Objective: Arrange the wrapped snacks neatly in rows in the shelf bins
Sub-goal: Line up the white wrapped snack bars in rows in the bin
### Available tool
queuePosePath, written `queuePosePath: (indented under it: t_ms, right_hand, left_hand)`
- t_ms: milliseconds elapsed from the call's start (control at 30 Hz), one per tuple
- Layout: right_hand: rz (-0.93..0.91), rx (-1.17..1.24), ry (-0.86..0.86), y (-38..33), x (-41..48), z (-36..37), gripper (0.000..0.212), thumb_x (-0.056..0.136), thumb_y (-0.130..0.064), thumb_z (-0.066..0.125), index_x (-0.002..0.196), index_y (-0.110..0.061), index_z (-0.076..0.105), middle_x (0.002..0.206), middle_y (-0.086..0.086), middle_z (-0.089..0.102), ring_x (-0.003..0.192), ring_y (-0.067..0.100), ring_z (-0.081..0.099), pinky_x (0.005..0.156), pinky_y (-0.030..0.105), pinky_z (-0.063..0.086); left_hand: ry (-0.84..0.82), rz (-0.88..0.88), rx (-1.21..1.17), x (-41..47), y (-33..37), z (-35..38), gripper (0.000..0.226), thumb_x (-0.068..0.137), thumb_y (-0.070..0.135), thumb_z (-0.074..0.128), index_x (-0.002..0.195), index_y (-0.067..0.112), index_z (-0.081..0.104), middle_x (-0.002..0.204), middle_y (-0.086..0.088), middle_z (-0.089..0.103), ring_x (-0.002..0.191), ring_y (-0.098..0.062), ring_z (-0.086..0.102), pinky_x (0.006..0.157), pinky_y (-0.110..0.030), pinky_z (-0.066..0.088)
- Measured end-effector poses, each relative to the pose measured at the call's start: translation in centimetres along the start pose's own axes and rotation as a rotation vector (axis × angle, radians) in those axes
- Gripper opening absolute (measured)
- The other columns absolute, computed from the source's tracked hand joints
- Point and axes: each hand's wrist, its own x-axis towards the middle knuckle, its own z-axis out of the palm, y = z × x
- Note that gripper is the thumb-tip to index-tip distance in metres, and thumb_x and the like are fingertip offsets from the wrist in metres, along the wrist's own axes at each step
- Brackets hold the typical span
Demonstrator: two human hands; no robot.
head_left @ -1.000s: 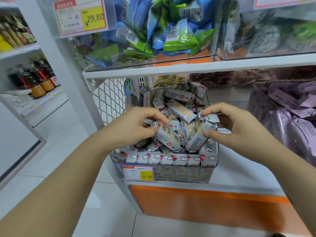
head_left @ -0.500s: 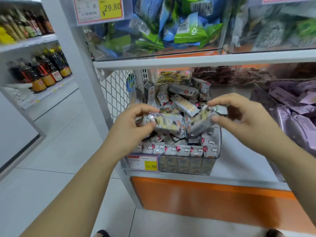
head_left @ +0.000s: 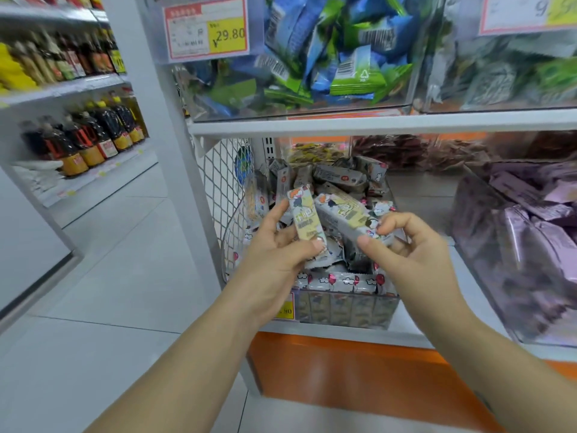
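Left hand (head_left: 274,260) and right hand (head_left: 416,260) are bare, forearms likewise uncovered.

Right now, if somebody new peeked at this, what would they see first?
Two hands in the middle: the left hand grips a wrapped snack standing upright, and the right hand pinches another snack tilted beside it. Under them sits a clear bin, with a neat front row and a messy pile behind. Up top are bright blue and green packets beside a 29.80 price tag.
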Motion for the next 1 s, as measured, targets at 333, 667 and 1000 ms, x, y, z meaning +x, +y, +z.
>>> queuePosePath:
  t_ms: [333, 667, 1000]
  right_hand:
    - [-0.201, -0.149, -0.173, 0.9, -0.5, 1.5, 0.044, 0.079, 0.001, 0.071, 0.104, -0.035, 0.063, 0.119, -0.007, 0.048, 0.113, 0.000, 0.052, 0.079, 0.012, 0.045]
    - [-0.190, -0.237, -0.557, -2.0, 1.0, 7.2, 0.028, 0.085, -0.002, 0.065, 0.096, -0.028, 0.062, 0.116, -0.011, 0.059, 0.107, 0.004, 0.060, 0.093, 0.018, 0.047]
    - [-0.111, -1.006, -0.749, -0.6, 7.2, 10.1, 0.020, 0.088, -0.023, 0.065, 0.108, -0.019, 0.068, 0.098, -0.008, 0.069, 0.084, -0.002, 0.062, 0.080, 0.017, 0.051]
  left_hand:
    - [-0.016, 0.015, -0.010, -0.4, 1.3, -0.3, 0.051, 0.088, 0.001, 0.057, 0.132, 0.019, 0.039, 0.106, -0.011, 0.071, 0.089, -0.025, 0.070, 0.069, -0.036, 0.059]
    - [0.100, 0.111, 0.220, -2.2, 5.3, -6.8, 0.060, 0.065, 0.020, 0.070, 0.122, 0.017, 0.052, 0.099, -0.005, 0.073, 0.089, -0.027, 0.071, 0.082, -0.051, 0.054]
    - [0.214, 0.153, 0.514, -3.9, 6.8, -13.6, 0.035, 0.080, 0.013, 0.072, 0.107, 0.028, 0.056, 0.099, 0.002, 0.072, 0.086, -0.014, 0.071, 0.076, -0.032, 0.058]
